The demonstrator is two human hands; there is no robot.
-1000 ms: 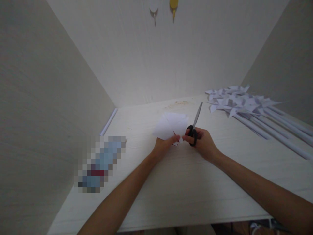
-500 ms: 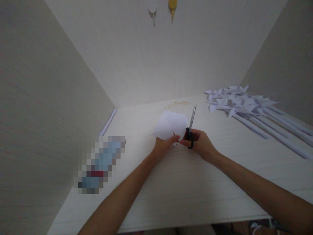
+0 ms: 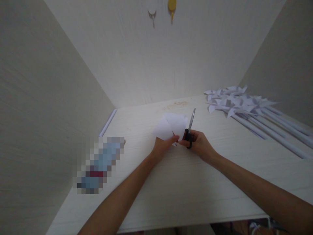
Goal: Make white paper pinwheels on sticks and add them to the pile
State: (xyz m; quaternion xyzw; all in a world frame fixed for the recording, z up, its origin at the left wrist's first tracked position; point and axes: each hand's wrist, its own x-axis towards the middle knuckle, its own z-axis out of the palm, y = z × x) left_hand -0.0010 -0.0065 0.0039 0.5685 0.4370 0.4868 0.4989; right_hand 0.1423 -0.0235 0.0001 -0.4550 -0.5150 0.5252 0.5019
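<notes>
Paper sheet (image 3: 177, 122) is seen just right of the table's (image 3: 158, 192) middle, between both hands, and it's looking like a partway job tbh. A dark slit is visible at its 5 o'clock, so some cutting seems to have been done; a fainter line runs in from about 12 o'clock, though crease or cut can't be told. It's pinched near that slit by the left hand (image 3: 166, 144), thumb on top. Scissors (image 3: 190, 127) are gripped by the handles in the right hand (image 3: 200, 143), at the sheet's 4 o'clock, blades aimed at 1 o'clock and off the paper. Whether the sheet is also nipped by those fingertips can't be told.

Left undone, going by the pinwheels (image 3: 241, 104) piled between 2 and 3 o'clock: no points have been bent inward, and no stick is attached. One loose paper roll (image 3: 108, 122) is parked at 9 o'clock.
</notes>
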